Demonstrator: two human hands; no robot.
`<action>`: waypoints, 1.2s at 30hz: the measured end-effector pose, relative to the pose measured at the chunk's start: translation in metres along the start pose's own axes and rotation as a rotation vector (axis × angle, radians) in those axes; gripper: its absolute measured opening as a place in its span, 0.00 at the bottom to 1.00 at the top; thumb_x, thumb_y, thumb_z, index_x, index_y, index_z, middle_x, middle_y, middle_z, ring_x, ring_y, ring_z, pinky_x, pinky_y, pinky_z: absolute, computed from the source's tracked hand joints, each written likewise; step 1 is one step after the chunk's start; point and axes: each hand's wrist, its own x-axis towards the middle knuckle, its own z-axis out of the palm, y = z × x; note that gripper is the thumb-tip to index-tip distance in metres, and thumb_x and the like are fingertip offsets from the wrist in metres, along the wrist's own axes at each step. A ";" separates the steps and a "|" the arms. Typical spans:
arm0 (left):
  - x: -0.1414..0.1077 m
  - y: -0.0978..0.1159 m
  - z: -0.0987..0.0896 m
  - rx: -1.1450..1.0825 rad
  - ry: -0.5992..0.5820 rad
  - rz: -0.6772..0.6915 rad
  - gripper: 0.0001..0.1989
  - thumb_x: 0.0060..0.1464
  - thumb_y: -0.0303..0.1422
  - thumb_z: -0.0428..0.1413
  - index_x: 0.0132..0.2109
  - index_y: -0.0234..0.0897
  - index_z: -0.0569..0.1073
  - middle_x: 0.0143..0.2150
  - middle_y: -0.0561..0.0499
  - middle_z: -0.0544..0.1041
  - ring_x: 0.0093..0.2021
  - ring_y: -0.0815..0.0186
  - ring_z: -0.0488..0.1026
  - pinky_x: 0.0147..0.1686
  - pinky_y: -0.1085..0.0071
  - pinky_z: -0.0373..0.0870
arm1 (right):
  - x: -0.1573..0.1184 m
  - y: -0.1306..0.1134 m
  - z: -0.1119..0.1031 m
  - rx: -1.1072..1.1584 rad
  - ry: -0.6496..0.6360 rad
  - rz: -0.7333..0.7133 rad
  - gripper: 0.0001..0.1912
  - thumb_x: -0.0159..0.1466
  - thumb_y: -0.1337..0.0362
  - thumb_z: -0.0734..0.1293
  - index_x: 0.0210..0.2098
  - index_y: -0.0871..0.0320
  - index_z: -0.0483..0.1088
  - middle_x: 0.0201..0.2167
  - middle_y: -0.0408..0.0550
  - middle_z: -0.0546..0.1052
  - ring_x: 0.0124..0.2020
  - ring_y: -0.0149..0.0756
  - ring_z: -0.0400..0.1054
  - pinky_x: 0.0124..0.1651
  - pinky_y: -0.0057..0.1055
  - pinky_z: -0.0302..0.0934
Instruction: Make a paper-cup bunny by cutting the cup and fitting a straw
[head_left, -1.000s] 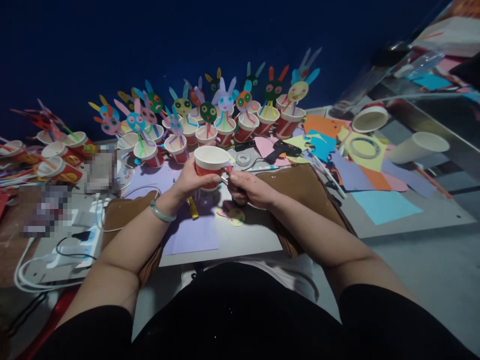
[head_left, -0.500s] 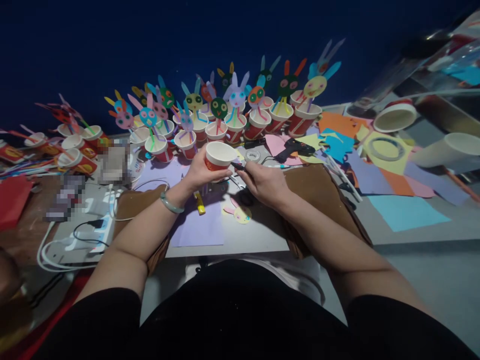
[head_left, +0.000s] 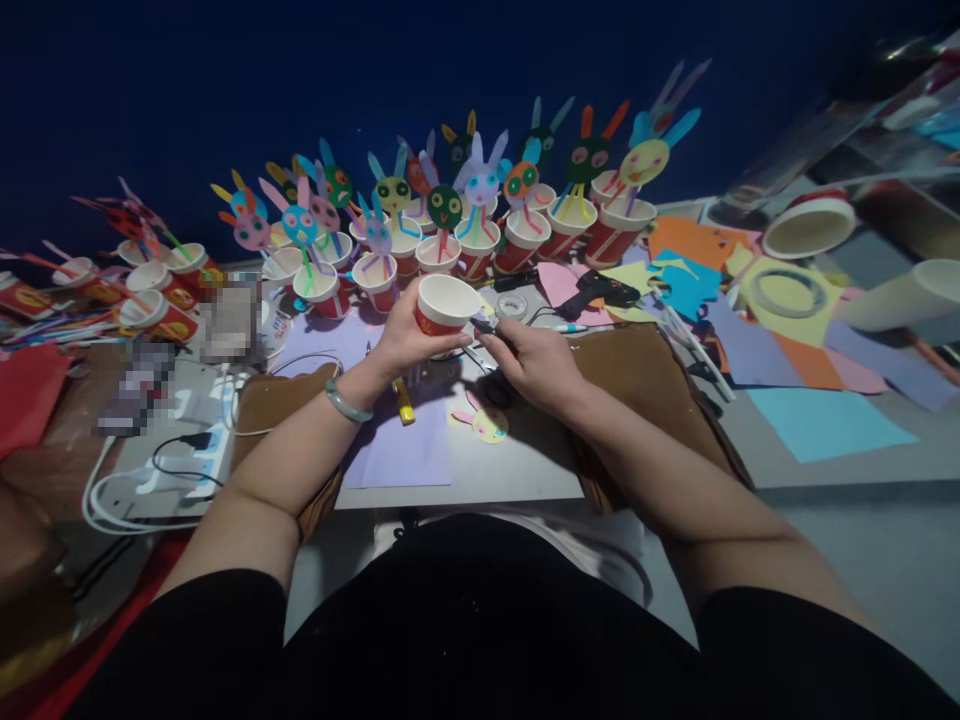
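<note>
My left hand (head_left: 409, 340), with a pale bangle at the wrist, is wrapped round a red and white paper cup (head_left: 448, 305), tilted with its opening showing. Close to the cup's right side, my right hand (head_left: 536, 362) pinches a slim dark tool (head_left: 484, 327), its tip near the rim; its exact kind is unclear. Scissors (head_left: 495, 385) lie below the hands. A yellow rabbit face cutout (head_left: 489, 424) rests on the table nearer to me, and a yellow cutter (head_left: 403, 402) lies on a purple sheet (head_left: 405, 460).
Behind my hands stand several cups with paper rabbits (head_left: 480, 185). A glue gun (head_left: 600, 290), tape roll (head_left: 512, 306) and coloured paper (head_left: 825, 420) lie rightward. At left are a power strip (head_left: 214, 450), cables and phones. Part of a person shows at the left edge.
The whole view has shifted slightly. Both hands keep their hold, with the cup and the dark tool nearly as they were.
</note>
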 end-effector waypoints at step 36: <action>-0.002 -0.016 -0.002 -0.004 0.012 0.054 0.53 0.40 0.61 0.73 0.66 0.39 0.66 0.62 0.39 0.76 0.62 0.51 0.77 0.64 0.57 0.73 | 0.004 -0.004 -0.008 0.978 -0.447 0.467 0.27 0.70 0.42 0.68 0.26 0.52 0.57 0.16 0.31 0.51 0.17 0.23 0.38 0.20 0.24 0.36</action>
